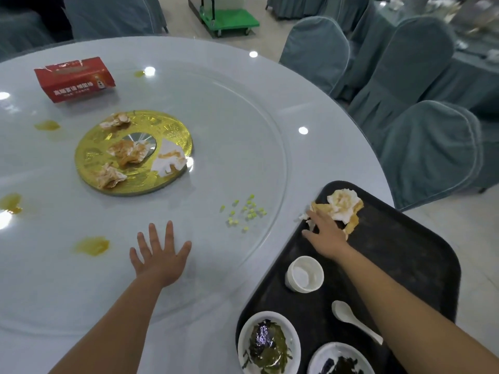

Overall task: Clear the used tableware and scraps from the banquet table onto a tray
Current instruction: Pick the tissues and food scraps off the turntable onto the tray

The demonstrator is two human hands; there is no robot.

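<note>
Tray (399, 255), black, matte and round-cornered, is set lower right, with crumpled napkins (344, 203) laid on it under the right hand (328, 234), whose grip cannot be told. Greasy tissues (127, 151) on the shiny gold disc (167, 125), centre left, are best gathered whole, and the loose corn kernels (247, 211) swept together. The left hand (159, 256) is spread flat.

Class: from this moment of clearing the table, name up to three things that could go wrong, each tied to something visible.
1. The tray seems to overhang the edge of the table; a nudge from the right hand, now on the napkins, might tip it.
2. The left hand lies flat beside a sauce spill and could smear it.
3. Loose corn kernels may scatter if swept.
</note>
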